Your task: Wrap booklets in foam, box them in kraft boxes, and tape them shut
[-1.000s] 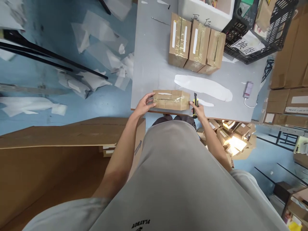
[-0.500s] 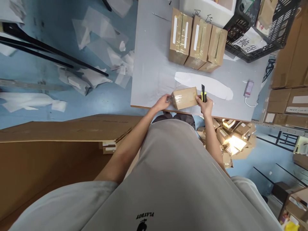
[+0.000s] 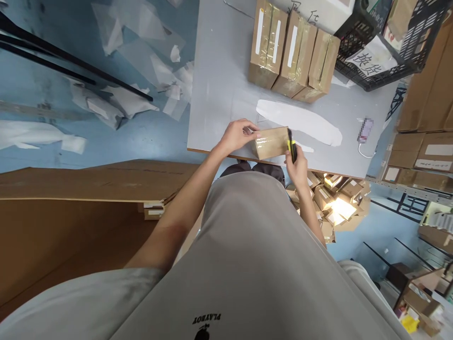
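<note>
A small taped cardboard box [image 3: 272, 142] lies at the table's near edge, between my two hands. My left hand [image 3: 241, 134] grips its left end, with the thumb and fingers at the top corner. In my right hand [image 3: 296, 164] is a black and yellow box cutter [image 3: 292, 146], held at the box's right end. The cutter's tip is by the box's upper right corner; whether the blade is out I cannot tell. Just beyond the box lies a long white sheet [image 3: 300, 123] on the table.
Several taped cartons [image 3: 293, 52] stand in a row at the back of the grey table [image 3: 219, 94]. Right of them is a black plastic crate [image 3: 371, 75] with a paper sign. A large open carton [image 3: 88, 236] is at my left; discarded boxes [image 3: 339, 203] lie on the floor right.
My left hand has shifted from the box's end up over its left top corner. My right hand has let go of the box's right side and turned the cutter toward that end.
</note>
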A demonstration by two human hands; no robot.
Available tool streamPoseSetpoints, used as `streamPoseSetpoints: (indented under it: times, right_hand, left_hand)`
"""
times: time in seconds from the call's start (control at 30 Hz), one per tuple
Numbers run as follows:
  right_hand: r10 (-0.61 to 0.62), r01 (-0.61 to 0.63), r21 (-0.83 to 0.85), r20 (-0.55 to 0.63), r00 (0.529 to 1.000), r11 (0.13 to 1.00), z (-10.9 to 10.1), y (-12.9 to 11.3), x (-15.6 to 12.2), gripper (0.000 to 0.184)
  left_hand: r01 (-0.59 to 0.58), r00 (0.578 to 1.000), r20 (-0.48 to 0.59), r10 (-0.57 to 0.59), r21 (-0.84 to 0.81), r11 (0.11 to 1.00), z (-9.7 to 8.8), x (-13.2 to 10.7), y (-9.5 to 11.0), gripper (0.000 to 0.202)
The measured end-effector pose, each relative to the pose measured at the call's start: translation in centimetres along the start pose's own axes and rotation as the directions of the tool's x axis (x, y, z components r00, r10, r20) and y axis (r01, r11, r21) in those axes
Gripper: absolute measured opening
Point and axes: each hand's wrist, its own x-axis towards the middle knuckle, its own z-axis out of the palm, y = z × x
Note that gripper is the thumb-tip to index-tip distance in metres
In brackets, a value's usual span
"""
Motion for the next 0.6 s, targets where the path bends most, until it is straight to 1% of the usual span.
streamPoseSetpoints:
  times: [0.07,0.1,0.17,0.2,0.33,0.47,0.6]
  right_hand:
    - [-0.004,0.003,0.012,0.136,0.991,1.0,0.1,-2.0,-1.5,0.056]
    - [-0.01,0.008,0.008,0.206,0.978,1.0,0.2,-3.0,-2.0,0.056]
    - [-0.011,0.029,-0.054,0.315,0.949,0.998,0.4,-5.0,-2.5,0.056]
    - [0.002,0.036,-0.106,0.342,0.94,0.994,0.5,-5.8,-2.5,0.056]
    - [0.05,0.061,-0.298,0.351,0.935,0.953,1.0,-7.7,-2.0,0.059]
    - [0.079,0.062,-0.382,0.341,0.937,0.922,1.3,-8.5,-1.7,0.06]
    - [0.109,0.057,-0.426,0.356,0.928,0.903,1.5,-9.0,-1.8,0.06]
  left_hand:
    - [0.013,1.0,0.003,-0.013,-0.003,1.0,-0.1,0.4,-0.5,0.031]
    - [0.019,1.0,0.006,-0.019,-0.007,1.0,-0.2,0.6,-0.7,0.033]
    - [0.033,0.999,0.019,-0.032,-0.022,0.999,-0.3,0.9,-0.9,0.039]
    - [0.038,0.999,0.026,-0.037,-0.029,0.999,-0.3,1.0,-1.0,0.042]
    - [0.045,0.998,0.036,-0.043,-0.048,0.998,-0.4,1.2,-1.0,0.047]
    - [0.056,0.998,0.017,-0.056,-0.053,0.997,-0.4,1.1,-1.0,0.044]
    - [0.071,0.997,0.004,-0.071,-0.056,0.996,-0.3,1.0,-0.9,0.044]
